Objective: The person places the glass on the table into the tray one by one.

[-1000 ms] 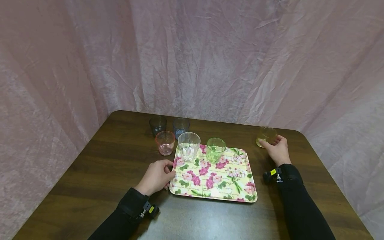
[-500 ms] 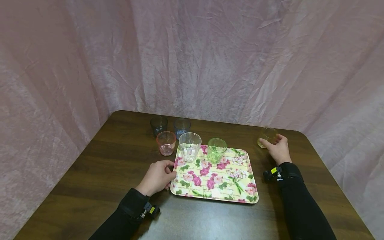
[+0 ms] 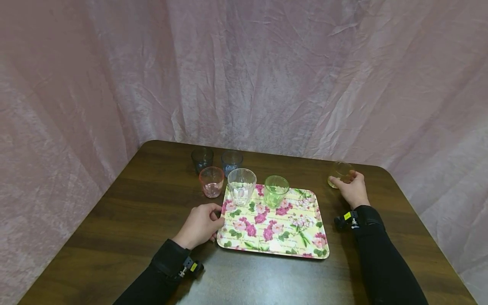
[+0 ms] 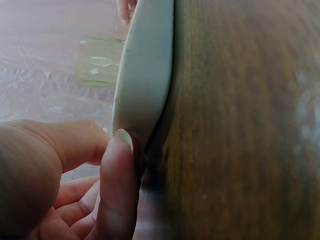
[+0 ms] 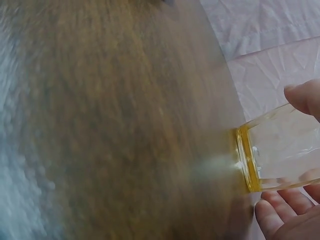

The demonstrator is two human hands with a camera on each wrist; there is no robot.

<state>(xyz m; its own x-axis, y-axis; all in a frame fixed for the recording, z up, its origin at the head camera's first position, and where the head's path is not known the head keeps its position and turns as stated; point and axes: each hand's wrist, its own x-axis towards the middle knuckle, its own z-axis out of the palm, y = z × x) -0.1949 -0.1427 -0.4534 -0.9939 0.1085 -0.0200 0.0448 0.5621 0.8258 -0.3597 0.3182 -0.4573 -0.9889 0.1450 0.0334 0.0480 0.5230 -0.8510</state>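
Note:
My left hand [image 3: 200, 224] pinches the left rim of a flowered tray [image 3: 282, 241]; its fingertips [image 4: 117, 160] show at the pale rim in the left wrist view. A clear glass [image 3: 242, 188] stands at the tray's far left corner, with a green glass [image 3: 275, 192] to its right. Over at the far right of the table, my right hand [image 3: 354, 190] holds a yellow glass [image 5: 280, 150] between thumb and fingers. The glass is upright, and its base is right at the tabletop in the right wrist view.
Left of and behind the tray stand a pink glass [image 3: 211, 184], a dark grey glass [image 3: 202, 160] and a blue glass [image 3: 231, 163]. The brown wooden table [image 3: 126, 220] ends at a pink curtain [image 3: 244, 76] behind it.

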